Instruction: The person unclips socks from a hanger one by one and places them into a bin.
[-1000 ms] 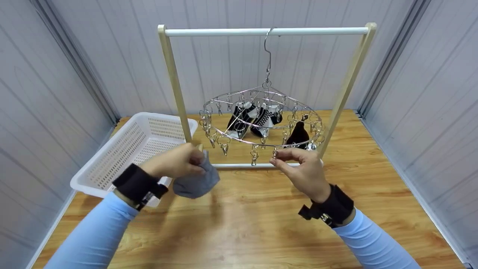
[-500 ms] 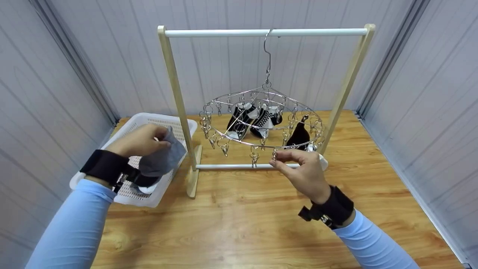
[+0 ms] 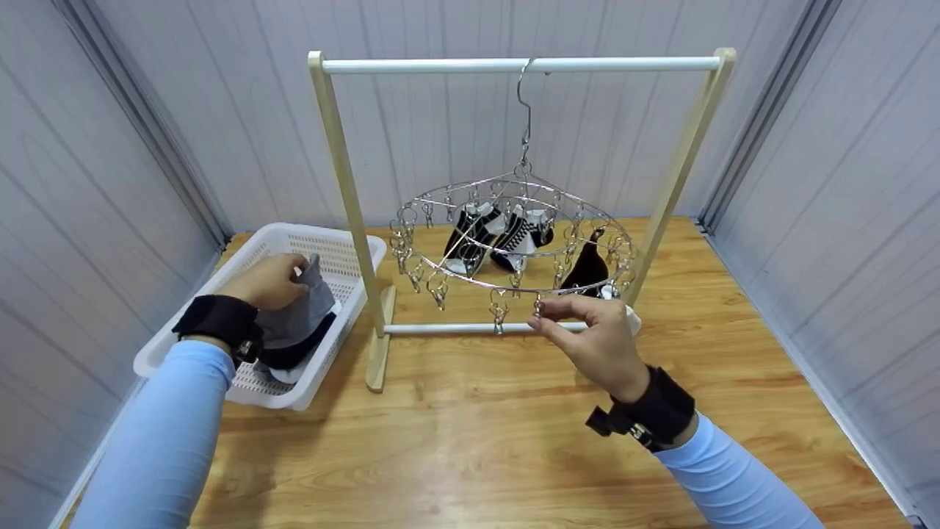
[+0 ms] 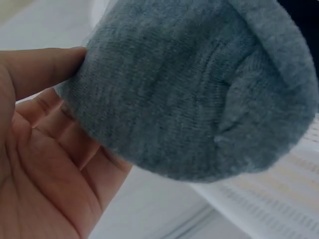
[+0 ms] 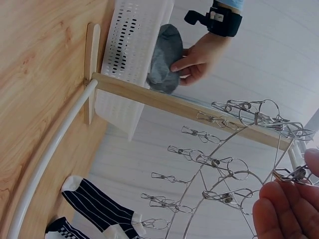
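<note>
Sock (image 3: 297, 314) pinched between left-hand fingers (image 3: 294, 270) over basket (image 3: 345, 242).

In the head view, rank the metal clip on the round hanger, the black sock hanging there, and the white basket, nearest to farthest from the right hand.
1. The metal clip: pinched by the right hand, at the ring's near edge.
2. The black sock: hanging just behind the hand, on the ring's right side.
3. The white basket: far left, past the wooden post.
</note>
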{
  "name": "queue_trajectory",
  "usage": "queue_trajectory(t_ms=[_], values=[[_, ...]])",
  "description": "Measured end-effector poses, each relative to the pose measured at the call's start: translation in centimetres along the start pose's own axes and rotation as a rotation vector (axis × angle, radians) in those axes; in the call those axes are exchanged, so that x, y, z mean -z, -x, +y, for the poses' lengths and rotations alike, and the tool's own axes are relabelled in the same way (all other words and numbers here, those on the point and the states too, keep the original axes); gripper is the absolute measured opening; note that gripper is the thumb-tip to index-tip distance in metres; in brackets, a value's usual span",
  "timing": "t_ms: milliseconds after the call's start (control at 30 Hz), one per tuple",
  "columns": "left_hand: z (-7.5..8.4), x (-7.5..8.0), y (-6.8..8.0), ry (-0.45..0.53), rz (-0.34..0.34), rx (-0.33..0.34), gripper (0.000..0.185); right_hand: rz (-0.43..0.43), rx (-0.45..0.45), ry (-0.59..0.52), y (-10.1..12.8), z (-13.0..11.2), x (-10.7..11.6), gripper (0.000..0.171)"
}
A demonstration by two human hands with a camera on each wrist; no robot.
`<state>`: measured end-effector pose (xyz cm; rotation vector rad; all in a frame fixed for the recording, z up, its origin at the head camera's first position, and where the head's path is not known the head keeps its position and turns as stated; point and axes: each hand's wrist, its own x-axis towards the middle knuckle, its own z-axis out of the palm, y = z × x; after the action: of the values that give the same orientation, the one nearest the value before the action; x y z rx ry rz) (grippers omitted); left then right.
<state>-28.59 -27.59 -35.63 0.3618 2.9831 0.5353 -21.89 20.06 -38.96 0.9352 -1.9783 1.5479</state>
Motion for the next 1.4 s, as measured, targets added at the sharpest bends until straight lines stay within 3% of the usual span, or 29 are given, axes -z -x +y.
queue_trajectory(t_ms=[300,467,533,567,633,700,767,800,867,967,1067,1167,1267,1400], values=[[-1.4,-2.8,-0.2,-0.066,-0.105,0.111,0.04,-0.013,-0.005,-0.01,0.0,0.0,0.1,0.017],[-1.8,-4.3,-0.2,-0.125,-0.143,0.155,0.017,-0.015,-0.001,-0.007,0.1,0.0,0.1,0.017],[-5.6,-6.7,-2.0,-0.158,-0.149,0.139,0.007,-0.014,-0.001,-0.012,0.1,0.0,0.1,0.017],[-6.1,-7.2,-2.4,-0.176,-0.161,0.143,0.005,-0.015,-0.004,-0.014,0.1,0.0,0.1,0.017],[-10.8,-10.1,-4.6,-0.196,-0.171,0.114,0.007,-0.015,-0.012,-0.018,0.1,0.0,0.1,0.017],[-13.3,-12.2,-5.9,-0.258,-0.165,0.121,0.009,-0.014,-0.015,-0.024,0.1,0.0,0.1,0.016],[-11.2,-11.9,-4.9,-0.296,-0.179,0.13,0.009,-0.013,-0.02,-0.035,0.0,-0.1,0.1,0.016],[-11.9,-12.5,-5.2,-0.31,-0.175,0.126,0.01,-0.012,-0.021,-0.039,0.1,-0.1,0.1,0.016],[-9.3,-11.9,-3.9,-0.352,-0.158,0.139,0.006,-0.012,-0.021,-0.046,0.0,-0.1,0.0,0.017],[-8.5,-11.5,-3.5,-0.336,-0.142,0.145,0.006,-0.013,-0.021,-0.044,0.0,-0.1,0.0,0.017],[-5.7,-9.6,-2.3,-0.282,-0.121,0.17,0.005,-0.015,-0.019,-0.034,0.0,-0.1,0.0,0.016],[-2.0,-6.6,-0.4,-0.218,-0.108,0.195,0.008,-0.02,-0.022,-0.03,0.0,0.0,0.0,0.017],[-0.7,-4.5,0.2,-0.207,-0.057,0.202,0.012,-0.023,-0.02,-0.031,0.0,-0.1,0.0,0.017],[0.1,-2.1,0.1,-0.204,0.033,0.154,0.02,-0.021,-0.01,-0.026,-0.1,-0.2,0.0,0.016]])
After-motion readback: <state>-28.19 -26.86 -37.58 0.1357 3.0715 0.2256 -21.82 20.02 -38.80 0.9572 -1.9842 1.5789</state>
